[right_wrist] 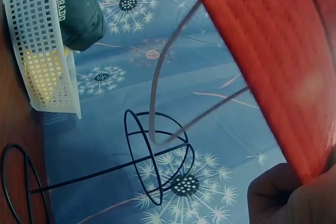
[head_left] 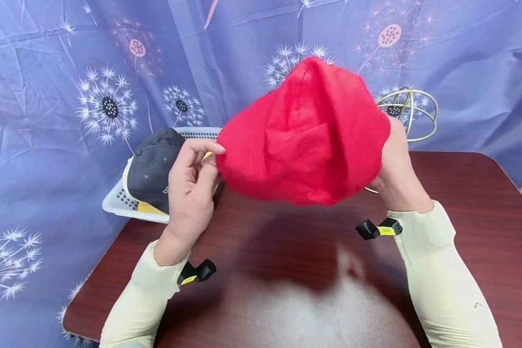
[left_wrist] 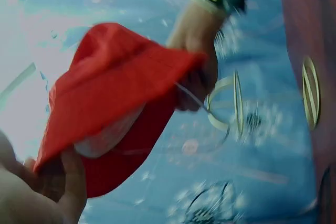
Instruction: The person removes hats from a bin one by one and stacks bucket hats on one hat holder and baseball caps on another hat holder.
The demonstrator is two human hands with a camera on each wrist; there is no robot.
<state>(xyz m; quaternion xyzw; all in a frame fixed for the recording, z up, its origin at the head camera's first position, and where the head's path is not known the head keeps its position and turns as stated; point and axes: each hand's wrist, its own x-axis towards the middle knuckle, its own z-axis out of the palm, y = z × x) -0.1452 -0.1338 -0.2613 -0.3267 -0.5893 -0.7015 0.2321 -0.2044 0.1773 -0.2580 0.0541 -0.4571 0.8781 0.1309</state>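
Note:
A red bucket hat (head_left: pixel 304 140) is held up above the table between both hands. My left hand (head_left: pixel 191 188) pinches its brim at the left side, thumb and forefinger at the edge. On the opposite side my right hand (head_left: pixel 396 164) grips the brim, its fingers mostly hidden behind the cloth in the head view. The left wrist view shows the right hand (left_wrist: pixel 197 51) at the far brim and a pale lining (left_wrist: pixel 107 137) inside the hat. A thin cord (right_wrist: pixel 157 77) hangs in a loop from the hat.
A wire hat stand (head_left: pixel 411 108) rises behind my right hand, its round base (right_wrist: pixel 26 182) on the brown table (head_left: pixel 461 193). At the back left a white plastic basket (head_left: pixel 113 203) contains a dark cap (head_left: pixel 152 169) and something yellow (head_left: pixel 148 208). A blue dandelion-print curtain (head_left: pixel 226 63) hangs behind.

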